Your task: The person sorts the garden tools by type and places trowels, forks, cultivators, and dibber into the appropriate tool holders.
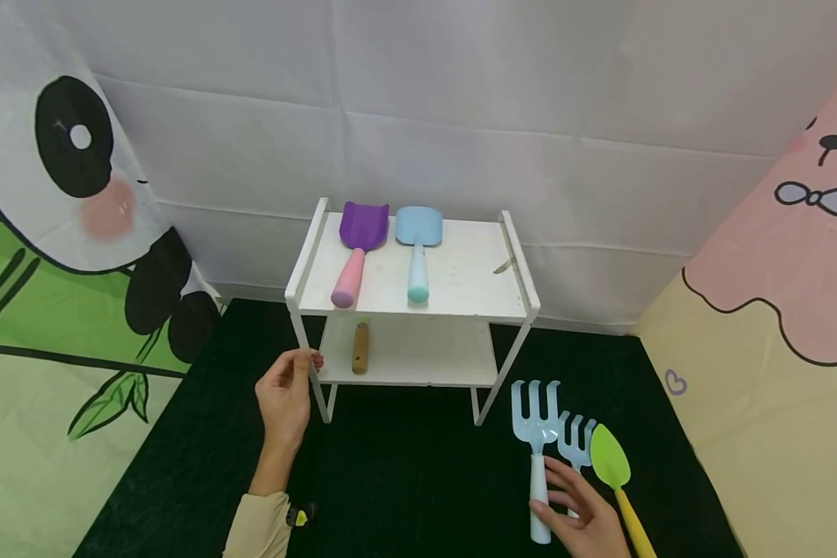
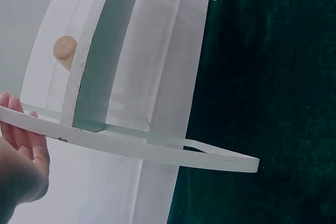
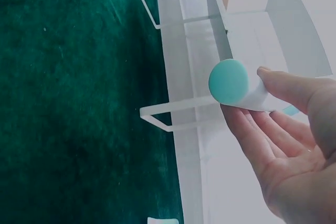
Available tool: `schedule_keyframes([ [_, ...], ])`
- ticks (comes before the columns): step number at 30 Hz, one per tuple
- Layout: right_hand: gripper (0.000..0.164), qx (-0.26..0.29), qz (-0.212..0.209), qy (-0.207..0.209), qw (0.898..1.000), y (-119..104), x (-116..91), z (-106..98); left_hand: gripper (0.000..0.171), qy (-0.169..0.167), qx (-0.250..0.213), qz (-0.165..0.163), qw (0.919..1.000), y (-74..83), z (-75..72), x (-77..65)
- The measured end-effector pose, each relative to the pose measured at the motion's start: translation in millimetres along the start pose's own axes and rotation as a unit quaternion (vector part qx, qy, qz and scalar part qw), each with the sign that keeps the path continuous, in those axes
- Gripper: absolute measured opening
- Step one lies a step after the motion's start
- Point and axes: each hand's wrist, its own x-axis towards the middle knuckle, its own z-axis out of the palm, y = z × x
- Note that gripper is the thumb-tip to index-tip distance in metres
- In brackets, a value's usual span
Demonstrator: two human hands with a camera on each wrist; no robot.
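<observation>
My left hand [image 1: 284, 403] grips the left front leg of a small white two-tier rack [image 1: 470, 267]; its fingers show behind the leg in the left wrist view. At the front right, my right hand [image 1: 582, 515] holds a light blue hand fork [image 1: 535, 428] by its pale handle, tines pointing away. The handle's turquoise end cap [image 3: 228, 81] faces the right wrist camera. Just right of it lies a smaller blue fork [image 1: 576, 449], its handle partly hidden by the hand. Beyond that is a green trowel [image 1: 610, 457] with a yellow handle.
On the rack's top shelf lie a purple shovel [image 1: 364, 226] with a pink handle and a light blue shovel [image 1: 419, 226]. A wooden handle [image 1: 360, 353] lies on the lower shelf, its far end hidden. Dark green cloth [image 1: 404, 473] covers the table; printed fabric walls surround it.
</observation>
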Motion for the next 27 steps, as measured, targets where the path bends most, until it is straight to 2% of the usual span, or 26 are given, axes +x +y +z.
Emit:
schedule_keyframes([
  [12,0.064,-0.011,-0.015,-0.05,0.999,-12,2,13,0.023,0.003,0.002,-0.006,1.0,-1.4,-0.2,0.6],
  [19,0.066,0.004,-0.048,-0.109,0.993,-18,7,24,0.025,0.001,0.006,-0.01,0.9999,-2.1,-0.1,-0.4],
  [27,0.065,0.003,-0.065,-0.145,0.987,-26,17,33,0.028,0.003,0.007,-0.013,0.9999,-2.5,-0.1,-0.5],
])
